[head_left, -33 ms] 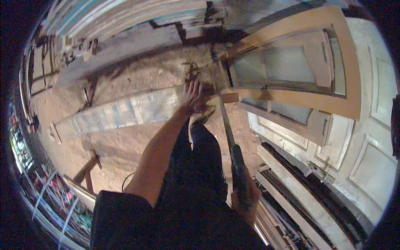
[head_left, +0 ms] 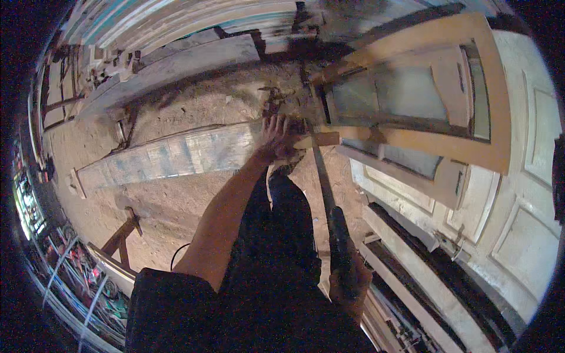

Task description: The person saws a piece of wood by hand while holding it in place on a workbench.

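My right hand [head_left: 350, 282] is closed round the dark handle of a handsaw [head_left: 323, 176] at lower right of the middle. The saw's narrow blade, seen nearly edge-on, runs away from me and meets a piece of light wood [head_left: 322, 140]. My left hand [head_left: 274, 138] lies over the left part of that piece, fingers spread and pointing away from me; its thumb side is hard to make out. Both are at the right end of a long, worn plank bench [head_left: 188, 154]. Dark shapes [head_left: 276, 100], too blurred to name, lie just beyond my fingers.
At right stands a wooden frame with glass panes [head_left: 499, 117], in front of a white panelled door [head_left: 518, 223]. Long boards [head_left: 424, 270] lie at lower right. A second bench [head_left: 194, 62] and stacked timber [head_left: 159, 20] are at the back. Clutter [head_left: 88, 276] fills the lower left.
The whole view has shifted very slightly. Both hands stay in nearly the same places, with the saw still against the wood.
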Available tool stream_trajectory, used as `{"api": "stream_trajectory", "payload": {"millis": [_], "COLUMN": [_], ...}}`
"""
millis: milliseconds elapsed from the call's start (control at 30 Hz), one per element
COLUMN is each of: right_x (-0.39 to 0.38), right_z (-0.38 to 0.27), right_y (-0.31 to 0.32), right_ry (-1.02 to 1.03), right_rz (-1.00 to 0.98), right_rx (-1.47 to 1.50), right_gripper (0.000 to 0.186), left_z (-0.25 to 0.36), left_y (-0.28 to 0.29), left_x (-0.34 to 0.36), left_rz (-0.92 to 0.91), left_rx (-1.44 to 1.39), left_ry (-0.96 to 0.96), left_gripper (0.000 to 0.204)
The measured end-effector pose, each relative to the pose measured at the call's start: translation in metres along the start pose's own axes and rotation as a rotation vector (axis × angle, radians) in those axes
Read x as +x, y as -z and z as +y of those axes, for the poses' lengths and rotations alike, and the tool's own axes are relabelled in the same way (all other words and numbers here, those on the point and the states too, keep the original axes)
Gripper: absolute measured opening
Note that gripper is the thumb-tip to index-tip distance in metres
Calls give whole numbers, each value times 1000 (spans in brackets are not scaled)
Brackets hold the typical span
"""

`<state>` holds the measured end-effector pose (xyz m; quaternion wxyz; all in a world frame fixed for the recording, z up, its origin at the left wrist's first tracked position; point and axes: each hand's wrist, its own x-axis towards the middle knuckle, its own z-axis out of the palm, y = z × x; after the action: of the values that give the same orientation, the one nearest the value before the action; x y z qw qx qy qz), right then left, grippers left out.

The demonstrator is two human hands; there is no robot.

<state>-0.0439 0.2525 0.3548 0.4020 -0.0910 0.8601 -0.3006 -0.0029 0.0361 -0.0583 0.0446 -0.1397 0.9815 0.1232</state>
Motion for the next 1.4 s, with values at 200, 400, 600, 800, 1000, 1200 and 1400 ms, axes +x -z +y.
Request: {"api": "stream_trajectory", "payload": {"millis": [200, 400, 600, 800, 1000, 1200, 1400], "right_x": [81, 65, 66, 65, 32, 81, 34], "right_z": [40, 54, 32, 21, 43, 103, 21], "right_y": [-55, -45, -52, -35, -32, -71, -46], "right_ry": [154, 238, 77, 116, 266, 261, 198], "right_rz": [68, 116, 37, 58, 130, 232, 256], "right_rx": [121, 46, 63, 37, 60, 213, 211], "right_gripper": [49, 46, 48, 47, 54, 57, 55], "left_z": [-7, 16, -1, -1, -6, 12, -18], "left_y": [2, 29, 24, -16, 18, 61, 0], "left_x": [-14, 4, -7, 2, 7, 17, 4], "left_rz": [11, -125, -139, 117, -131, -301, 100], "left_rx": [-80, -59, -33, 243, 27, -64, -17], "left_ry": [7, 37, 57, -10, -11, -42, -73], "left_gripper": [105, 107, 116, 109, 118, 97, 101]}}
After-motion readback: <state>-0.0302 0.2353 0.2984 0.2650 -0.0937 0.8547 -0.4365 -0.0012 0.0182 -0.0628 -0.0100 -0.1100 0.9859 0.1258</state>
